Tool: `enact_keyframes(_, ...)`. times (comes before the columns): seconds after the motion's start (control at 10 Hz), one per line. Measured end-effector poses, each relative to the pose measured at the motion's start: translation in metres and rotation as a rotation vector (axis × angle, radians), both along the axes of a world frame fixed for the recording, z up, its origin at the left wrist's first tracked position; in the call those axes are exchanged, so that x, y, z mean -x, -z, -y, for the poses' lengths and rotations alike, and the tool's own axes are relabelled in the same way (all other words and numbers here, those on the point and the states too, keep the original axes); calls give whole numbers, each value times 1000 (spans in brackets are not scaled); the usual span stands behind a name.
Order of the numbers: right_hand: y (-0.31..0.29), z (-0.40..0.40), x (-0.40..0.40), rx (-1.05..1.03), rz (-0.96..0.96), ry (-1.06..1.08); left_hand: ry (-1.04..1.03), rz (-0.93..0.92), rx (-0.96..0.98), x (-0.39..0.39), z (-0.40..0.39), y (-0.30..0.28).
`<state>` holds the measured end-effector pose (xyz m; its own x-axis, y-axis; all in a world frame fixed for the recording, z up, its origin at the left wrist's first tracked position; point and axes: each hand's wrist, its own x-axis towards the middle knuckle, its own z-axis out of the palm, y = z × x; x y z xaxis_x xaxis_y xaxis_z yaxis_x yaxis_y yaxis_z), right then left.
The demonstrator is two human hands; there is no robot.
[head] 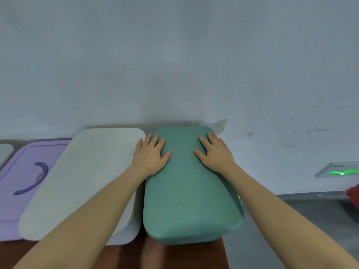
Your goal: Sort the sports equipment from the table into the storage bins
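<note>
A green storage bin (188, 193) with its lid on stands against the wall, in the middle of the view. My left hand (150, 154) lies flat on the far left part of the lid, fingers spread. My right hand (214, 152) lies flat on the far right part of the same lid, fingers spread too. Neither hand holds anything. To the left of the green bin stands a white lidded bin (87, 179), and further left a purple bin (21, 181) with a curved handle on its lid. No sports equipment is in view.
The bins stand on a reddish-brown surface (124, 257) along a grey-white wall (174, 65). A grey floor (272, 220) lies to the right. A red object (353, 195) pokes in at the right edge, beneath a metal box with green light (342, 170).
</note>
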<state>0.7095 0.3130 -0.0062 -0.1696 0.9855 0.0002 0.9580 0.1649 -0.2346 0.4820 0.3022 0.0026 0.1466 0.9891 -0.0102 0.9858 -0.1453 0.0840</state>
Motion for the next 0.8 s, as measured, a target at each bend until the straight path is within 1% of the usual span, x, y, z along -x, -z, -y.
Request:
enact_keyframes(0.2,2,-12,0,-43,-13,14,-41,67,-44,2,-8,12)
enact_keyframes(0.3,1,-17,1,-67,19,13,-38,16,-72,3,-10,11)
enact_keyframes(0.5,-2,-20,3,-98,44,16,-40,36,-67,1,-9,10)
enact_keyframes(0.6,-5,-18,4,-48,96,20,-40,87,-31,1,-8,7)
enact_keyframes(0.7,-11,-18,5,-23,140,8,-17,114,-65,2,-6,-1)
enact_keyframes(0.8,-22,-13,9,-72,99,10,-18,129,-128,6,0,-17)
